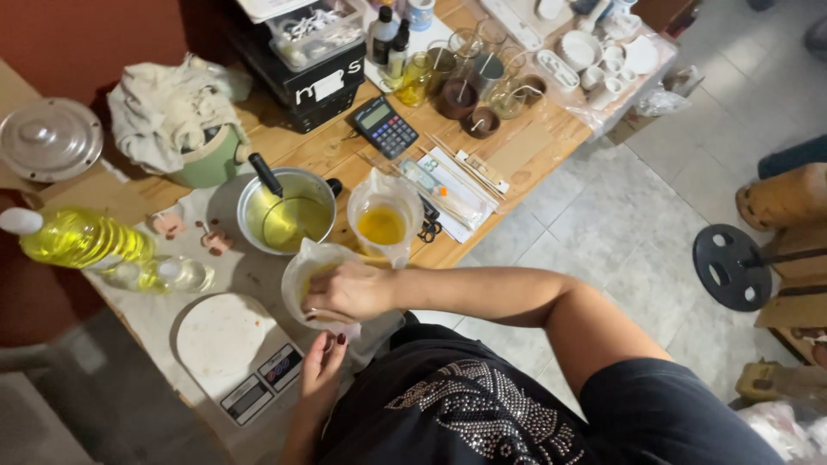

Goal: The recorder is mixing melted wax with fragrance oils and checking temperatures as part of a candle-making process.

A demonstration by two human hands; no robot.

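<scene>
yellow oil bottle point(82, 238), green pot point(207, 161), white scale point(237, 353), black calculator point(384, 126)

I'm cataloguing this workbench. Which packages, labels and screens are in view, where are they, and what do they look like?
Kitchen scale: near edge, white, round platform, small screen in front.
Calculator: table middle, dark, pale screen.
Black box: back, white label.
Oil bottle: left, lying down, clear, yellow liquid.
</scene>
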